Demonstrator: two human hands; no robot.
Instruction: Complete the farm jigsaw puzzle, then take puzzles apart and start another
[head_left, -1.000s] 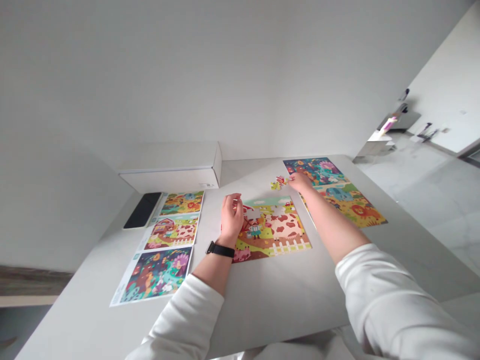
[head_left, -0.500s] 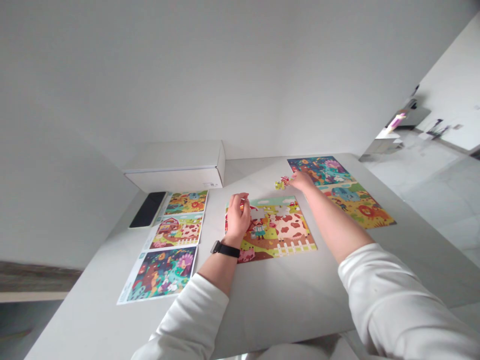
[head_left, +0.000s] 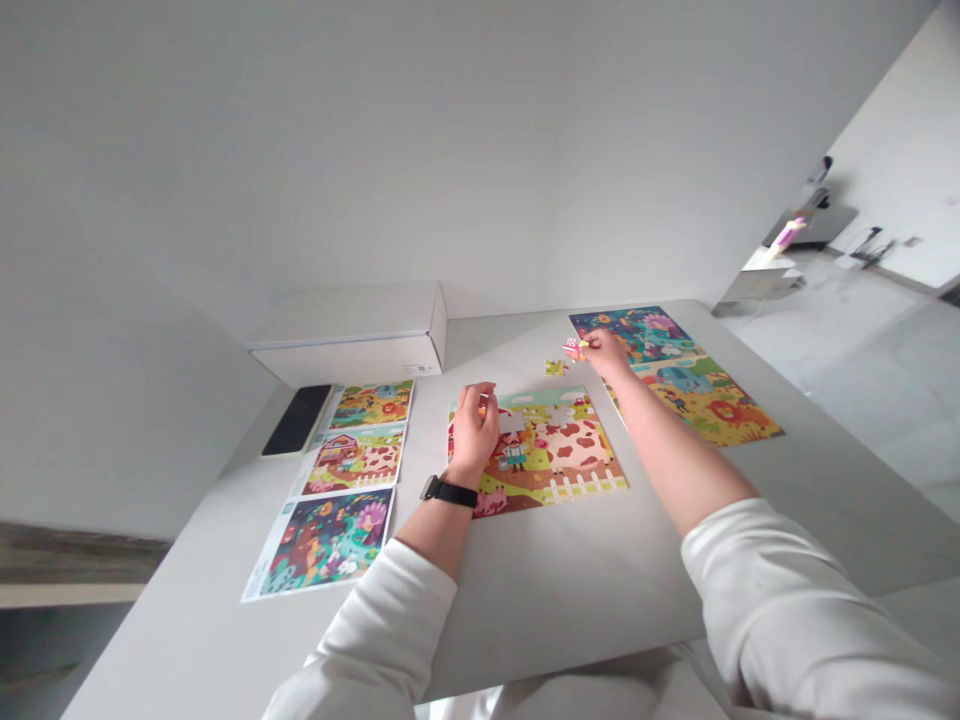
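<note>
My right hand [head_left: 606,352] pinches a red and white puzzle piece [head_left: 573,347], raised just over the table by the night-forest puzzle. A loose green puzzle piece [head_left: 556,368] lies on the table close by it. The farm puzzle [head_left: 581,448], with a cow, a farmer and a white fence, lies flat in front of me. Over its left part rests my left hand [head_left: 475,432], fingers loosely bent and thumb apart, nothing visible in them. That hand hides most of the barn area, where a pale gap shows beside the fingers.
At the right lie a dark forest puzzle [head_left: 649,335] and a yellow savanna puzzle [head_left: 697,400]. Three picture sheets, including the farm sheet [head_left: 356,460], line the left side. Behind them are a black phone [head_left: 298,420] and a white box [head_left: 352,345] against the wall.
My right hand has lifted the red and white puzzle piece off the table, away from the green one. My left hand has stayed nearly still. The view has shifted slightly.
</note>
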